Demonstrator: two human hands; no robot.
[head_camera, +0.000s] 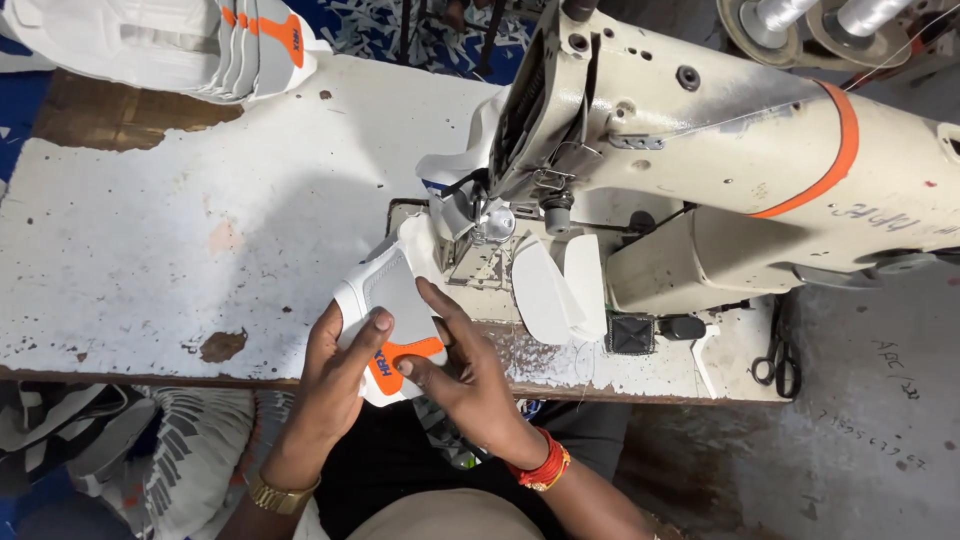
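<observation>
I count one white-and-orange shoe upper (390, 325) under my two hands, one sewing machine (700, 150) just beyond them, two thread cones (810, 15) further off, one pair of scissors (782, 358) to their right.

A worn white-painted table (200, 230) carried everything, its paint chipped to bare wood at the far left corner. A cream sewing machine (720, 160) stood on it. Left of the machine, at the far edge, lay a stack of white and orange shoe pieces (190, 40). Black scissors (782, 350) lay below the machine, near the front edge.
</observation>
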